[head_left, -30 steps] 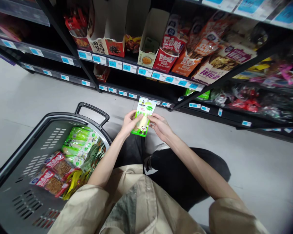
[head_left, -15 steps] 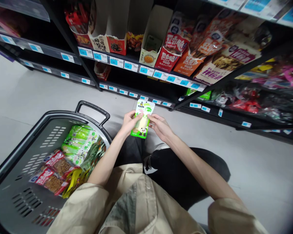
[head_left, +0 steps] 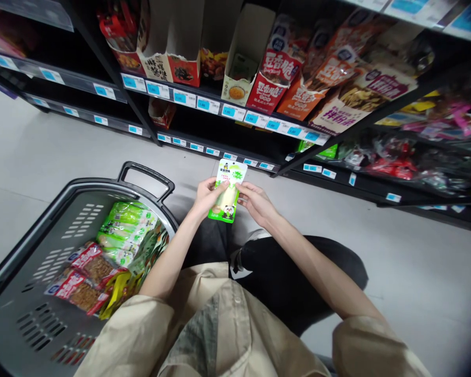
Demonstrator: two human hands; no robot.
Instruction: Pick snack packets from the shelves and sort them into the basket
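Between my two hands is a green and white snack packet (head_left: 228, 196) with a panda printed near its lower corner, its front turned up toward me. My left hand (head_left: 209, 198) grips the left edge, thumb lying across the front. On the opposite edge, my right hand (head_left: 256, 201) pinches the packet between thumb and fingers. A grey shopping basket (head_left: 58, 209) stands at my left. Inside it lie similar green packets (head_left: 127, 225), red-labelled snack bags (head_left: 78, 285) and yellow packets (head_left: 115, 290).
Ahead are black store shelves (head_left: 204, 123) lined with price tags. Open display boxes stand on one shelf, among them a red box (head_left: 265, 91) and an orange box (head_left: 298, 102). Bagged goods (head_left: 392, 162) fill the shelves at right. The basket's handle (head_left: 149, 175) sticks up near my left arm.
The view has shifted very slightly, so shelves and basket sit a little further left. Both hands keep the same hold on the packet.
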